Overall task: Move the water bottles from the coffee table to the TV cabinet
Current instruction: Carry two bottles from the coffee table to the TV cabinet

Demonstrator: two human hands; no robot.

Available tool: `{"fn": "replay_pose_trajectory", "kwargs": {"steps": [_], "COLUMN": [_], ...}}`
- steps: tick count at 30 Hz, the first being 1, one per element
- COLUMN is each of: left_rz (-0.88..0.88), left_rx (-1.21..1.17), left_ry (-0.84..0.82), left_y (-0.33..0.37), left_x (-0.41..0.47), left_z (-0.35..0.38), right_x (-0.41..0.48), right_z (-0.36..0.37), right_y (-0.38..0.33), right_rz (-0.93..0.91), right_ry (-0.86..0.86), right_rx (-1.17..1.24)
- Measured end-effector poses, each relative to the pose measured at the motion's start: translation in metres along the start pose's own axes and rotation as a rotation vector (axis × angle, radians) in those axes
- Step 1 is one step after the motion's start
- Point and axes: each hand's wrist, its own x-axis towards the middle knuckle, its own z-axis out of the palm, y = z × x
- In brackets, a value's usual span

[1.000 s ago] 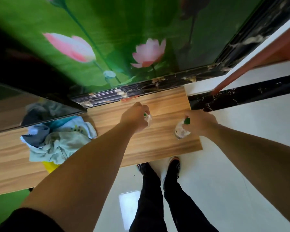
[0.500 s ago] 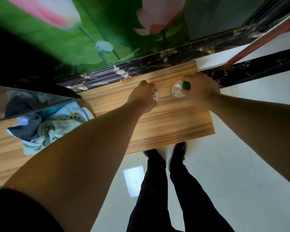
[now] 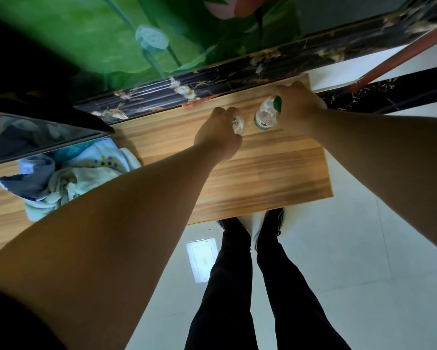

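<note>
I see the left hand (image 3: pixel 218 135) curled round a clear water bottle (image 3: pixel 238 124), hiding most of it, while the right hand (image 3: pixel 298 104) grips the green-capped water bottle (image 3: pixel 265 117) near its neck. Both bottles are just beside each other at the back right of the wooden TV cabinet top (image 3: pixel 263 173), close to the dark marble trim (image 3: pixel 237 77). A heap of cloths (image 3: pixel 68 173) lies well to the left.
</note>
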Motion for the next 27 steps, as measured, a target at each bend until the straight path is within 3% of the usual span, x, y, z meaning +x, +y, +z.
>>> {"fn": "replay_pose_trajectory", "kwargs": {"steps": [6, 14, 23, 27], "left_rz": [-0.024, -0.032, 0.092, 0.273], "left_rx": [0.031, 0.083, 0.292, 0.379], "left_ry": [-0.088, -0.047, -0.015, -0.019], "left_y": [-0.010, 0.003, 0.059, 0.119], "left_x": [-0.025, -0.039, -0.054, -0.075], "left_z": [0.007, -0.010, -0.066, -0.099], "right_x": [-0.007, -0.029, -0.089, -0.141], "right_z": [-0.004, -0.032, -0.095, -0.145], "right_y": [0.005, 0.002, 0.040, 0.070], "right_rz": [-0.052, -0.107, -0.104, -0.072], "right_ry": [-0.011, 0.008, 0.077, 0.133], "right_rx": [0.127, 0.160, 0.094, 0.035]}}
